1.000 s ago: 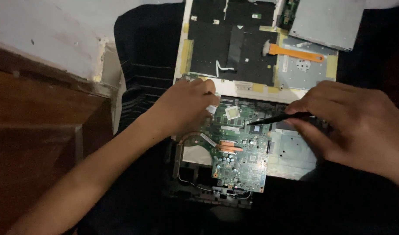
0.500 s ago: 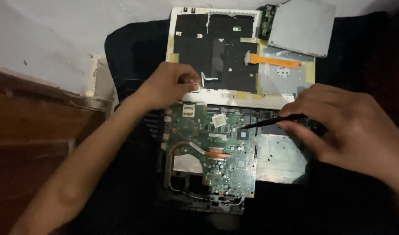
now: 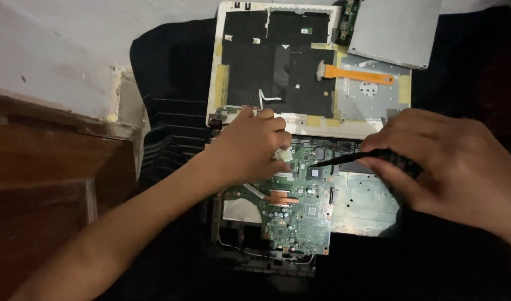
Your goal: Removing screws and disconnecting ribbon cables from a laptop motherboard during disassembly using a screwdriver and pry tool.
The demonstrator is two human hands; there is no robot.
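Green circuit board (image 3: 300,209), the motherboard of an opened laptop, lies exposed in the lower chassis (image 3: 361,203) on a dark cloth (image 3: 166,111). Copper heat pipes (image 3: 282,196) cross its left part, with a pale metal plate (image 3: 241,210) beside them.

Left hand (image 3: 254,146): fingers curled and pressed down on the upper left corner of the board, over a small white part (image 3: 285,155); whether it pinches that part or only steadies the board cannot be told.

Right hand (image 3: 451,161): closed around a slim black tool (image 3: 345,159), most likely a screwdriver or probe, held nearly level. Its tip rests at or just above a dark chip (image 3: 314,173) near the board's upper middle.

Change over the last second: the tool tip has moved left from the board's right edge toward the centre chip, while the left hand has stayed on the same corner. The view has also shifted, showing more of the upper parts. Judgement: work has passed from positioning to direct contact with a point on the board.

Above the board sits the white-framed laptop panel (image 3: 216,83), its underside covered in black film. An orange plastic pry tool (image 3: 356,74) lies on it, and a grey metal drive (image 3: 395,28) overlaps its upper right corner. A wooden ledge (image 3: 49,167) borders the left.
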